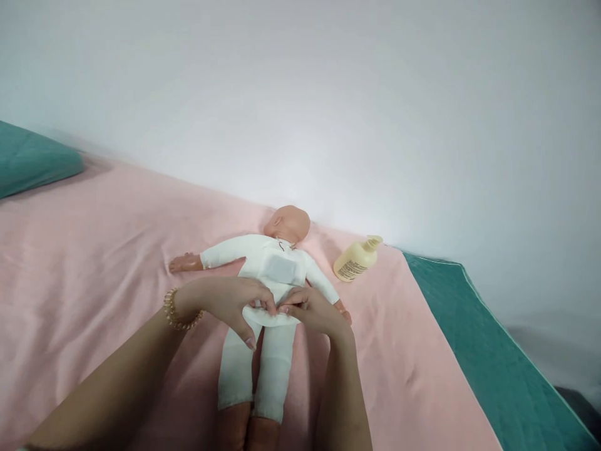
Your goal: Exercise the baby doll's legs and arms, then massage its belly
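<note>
Facing you, the wall (300, 94) edges the pink sheet (94, 282), broad at left, bordered by green cloth (469, 326) at right. The doll (279, 269) lies mid-sheet. At its waist, your left hand (235, 304) holds thumb wide; your right hand (314, 310) is narrow, its grip unclear. A bottle (355, 260) stands near the doll's arm.

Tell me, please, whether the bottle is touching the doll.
Apart: the head view shows pink sheet between the bottle and the doll.
</note>
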{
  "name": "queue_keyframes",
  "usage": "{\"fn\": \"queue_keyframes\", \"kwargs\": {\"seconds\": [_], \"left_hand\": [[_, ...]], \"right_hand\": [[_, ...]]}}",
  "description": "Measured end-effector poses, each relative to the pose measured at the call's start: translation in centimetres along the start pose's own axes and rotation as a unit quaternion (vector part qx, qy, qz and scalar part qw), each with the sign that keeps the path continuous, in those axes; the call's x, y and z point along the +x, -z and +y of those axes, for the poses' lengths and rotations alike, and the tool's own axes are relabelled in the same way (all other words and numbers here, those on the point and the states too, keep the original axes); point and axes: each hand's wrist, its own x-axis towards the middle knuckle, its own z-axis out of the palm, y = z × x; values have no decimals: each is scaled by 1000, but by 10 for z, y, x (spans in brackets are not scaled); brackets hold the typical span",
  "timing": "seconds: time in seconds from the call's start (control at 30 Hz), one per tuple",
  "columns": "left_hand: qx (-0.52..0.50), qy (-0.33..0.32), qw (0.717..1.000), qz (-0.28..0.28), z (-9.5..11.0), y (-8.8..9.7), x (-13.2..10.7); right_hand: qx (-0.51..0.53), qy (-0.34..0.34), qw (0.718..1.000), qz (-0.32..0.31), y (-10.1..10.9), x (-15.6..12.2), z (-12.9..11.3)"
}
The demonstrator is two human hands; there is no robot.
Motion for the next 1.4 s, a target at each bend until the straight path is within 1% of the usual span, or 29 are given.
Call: {"fn": "queue_keyframes", "kwargs": {"seconds": [0.13,0.2,0.3,0.53,0.63,0.7,0.8,0.87,0.93,1.07,1.27,1.33,1.4], "left_hand": [[-47,-28,998,35,-9,2,-9],[-31,-29,998,39,-14,2,-9],[0,-28,999,23,-20,1,-4],[-15,-27,999,20,-28,-2,7],[-19,-22,999,14,-27,0,6],[-37,-21,999,23,-26,1,4],[-60,-17,996,68,-26,2,4],[-57,-13,994,92,-28,2,5],[-55,-8,995,88,-30,2,7],[-67,4,996,61,-33,2,12],[-89,13,994,62,-37,1,15],[-108,18,991,74,-37,1,14],[-126,16,986,104,-36,2,14]], "right_hand": [[24,47,997,57,6,-1,6],[36,51,997,53,7,0,10],[44,38,998,39,6,3,16],[31,9,999,34,1,10,26],[40,18,999,31,2,9,26],[58,32,997,34,3,8,24],[89,46,993,68,5,6,20],[97,43,990,97,6,5,18],[92,32,990,104,6,6,18],[77,15,993,83,6,8,19],[66,4,995,78,6,9,19],[73,9,993,89,6,9,19],[82,20,990,110,6,8,19]]}}
